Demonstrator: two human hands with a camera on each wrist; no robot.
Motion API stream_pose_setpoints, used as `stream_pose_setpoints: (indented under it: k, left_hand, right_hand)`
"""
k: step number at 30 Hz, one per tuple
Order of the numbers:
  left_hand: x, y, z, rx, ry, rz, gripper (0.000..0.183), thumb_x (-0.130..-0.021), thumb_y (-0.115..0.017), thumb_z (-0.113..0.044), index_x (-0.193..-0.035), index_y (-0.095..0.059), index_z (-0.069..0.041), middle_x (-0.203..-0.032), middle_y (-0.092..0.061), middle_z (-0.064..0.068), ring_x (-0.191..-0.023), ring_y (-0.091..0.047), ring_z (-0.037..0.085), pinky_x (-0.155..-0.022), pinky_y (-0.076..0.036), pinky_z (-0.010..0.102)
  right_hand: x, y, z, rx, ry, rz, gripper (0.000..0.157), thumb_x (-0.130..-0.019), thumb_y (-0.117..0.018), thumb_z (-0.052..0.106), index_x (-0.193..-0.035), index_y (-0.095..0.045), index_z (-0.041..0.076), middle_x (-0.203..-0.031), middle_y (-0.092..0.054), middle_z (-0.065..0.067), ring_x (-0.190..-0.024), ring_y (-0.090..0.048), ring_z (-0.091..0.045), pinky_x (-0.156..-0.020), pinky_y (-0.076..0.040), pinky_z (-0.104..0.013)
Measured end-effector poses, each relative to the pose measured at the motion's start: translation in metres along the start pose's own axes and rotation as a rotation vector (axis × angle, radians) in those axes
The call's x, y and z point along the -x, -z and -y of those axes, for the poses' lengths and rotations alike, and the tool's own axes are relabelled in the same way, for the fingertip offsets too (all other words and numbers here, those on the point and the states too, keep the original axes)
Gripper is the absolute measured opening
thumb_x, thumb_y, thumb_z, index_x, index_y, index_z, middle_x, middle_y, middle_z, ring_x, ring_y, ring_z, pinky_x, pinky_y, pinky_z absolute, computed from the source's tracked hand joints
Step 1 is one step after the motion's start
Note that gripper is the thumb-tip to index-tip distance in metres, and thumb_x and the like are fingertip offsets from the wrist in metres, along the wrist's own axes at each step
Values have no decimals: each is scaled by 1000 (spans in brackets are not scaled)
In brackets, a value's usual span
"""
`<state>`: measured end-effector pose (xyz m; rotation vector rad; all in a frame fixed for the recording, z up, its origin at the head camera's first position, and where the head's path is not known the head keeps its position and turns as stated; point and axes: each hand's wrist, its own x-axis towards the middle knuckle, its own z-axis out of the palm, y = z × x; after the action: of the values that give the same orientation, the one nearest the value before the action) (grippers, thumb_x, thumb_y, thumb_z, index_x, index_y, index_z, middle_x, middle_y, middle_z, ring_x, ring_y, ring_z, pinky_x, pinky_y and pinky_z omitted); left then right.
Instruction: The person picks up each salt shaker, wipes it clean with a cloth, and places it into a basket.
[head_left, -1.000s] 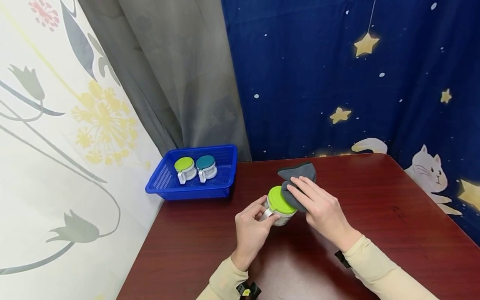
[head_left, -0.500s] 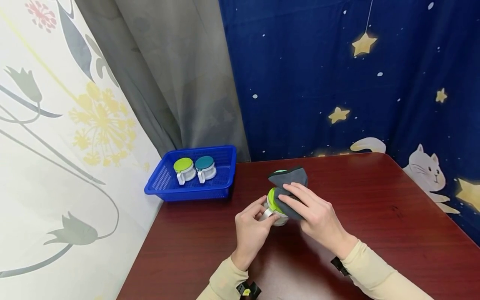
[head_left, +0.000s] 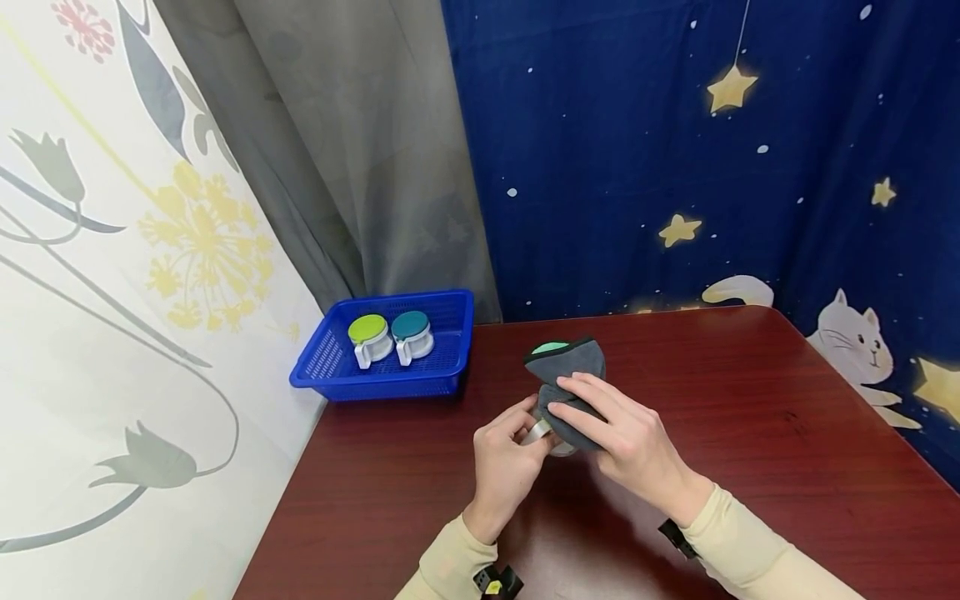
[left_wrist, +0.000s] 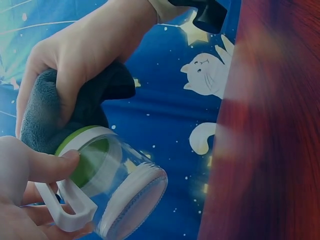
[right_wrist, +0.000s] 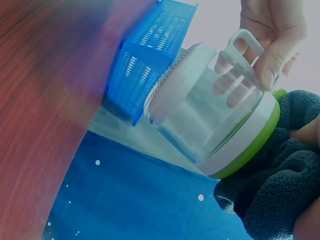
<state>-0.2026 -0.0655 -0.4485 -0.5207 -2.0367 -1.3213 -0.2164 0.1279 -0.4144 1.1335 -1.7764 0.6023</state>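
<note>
My left hand grips a clear glass seasoning jar by its white handle, holding it tilted above the table. Around its mouth the jar has a white collar and a green lid. My right hand holds a bunched dark grey cloth and presses it against the lid. From the head view the cloth hides the lid and most of the jar. A bit of light green shows at the cloth's upper fold.
A blue plastic basket stands at the table's far left corner. Inside are two more handled jars, one with a green lid and one with a teal lid. The dark red table ends at a blue star-patterned curtain.
My right hand has slid the cloth left and slightly down across the lid, covering the green that showed before. The left hand and the jar's handle have hardly moved.
</note>
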Motion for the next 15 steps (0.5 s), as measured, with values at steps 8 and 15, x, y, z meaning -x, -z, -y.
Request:
stream_pose_setpoints:
  k: [8,15]
  left_hand:
    - [1,2,-2,50,40,28,28,-71,-92,-11,-70,-64,-14,-118,-72,2,-107,-69,15,-72,-58,26]
    - [4,3,-4,59,84,56,26,-73,-92,-14,-72,-66,-15,-121,-71,1,-110,-67,15,-78,-57,26]
  right_hand:
    - [9,2,-21,35,-85,48,59,-75,-54,-9,-124,-73,16,-136,-62,-12,-121,-61,-34,-84,-56,-46]
    - [18,6,-36,40,-199,111,74,-67,-50,-15,-129,-70,20,-140,-59,-9,-126,-58,-29,-76,-58,-47]
